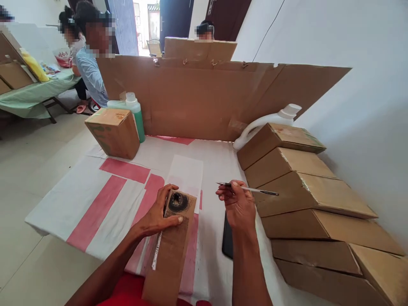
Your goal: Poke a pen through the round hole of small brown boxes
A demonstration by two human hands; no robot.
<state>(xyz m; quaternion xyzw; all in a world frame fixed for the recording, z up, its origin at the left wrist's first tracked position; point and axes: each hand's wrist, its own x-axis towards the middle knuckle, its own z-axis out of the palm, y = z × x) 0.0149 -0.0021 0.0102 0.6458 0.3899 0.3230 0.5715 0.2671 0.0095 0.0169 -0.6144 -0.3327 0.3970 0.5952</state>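
My left hand (162,214) grips the upper end of a long, narrow cardboard box (174,250), its thumb across the face and its fingers round the far left edge. Near that end is a hole ringed with thick black scribble (177,201). To the right, my right hand (237,202) pinches a pen (255,190), held roughly level above the table and apart from the box. The pen's tip points left. A white sheet of paper (186,168) lies just beyond the box. Under my right wrist a black phone (227,240) is partly hidden.
Several cardboard boxes (287,195) line the table's right side, with a white jug (266,121) behind them. Another box (113,131) and a green bottle (138,119) stand at back left. A cardboard panel (197,97) closes the far edge. People sit beyond it.
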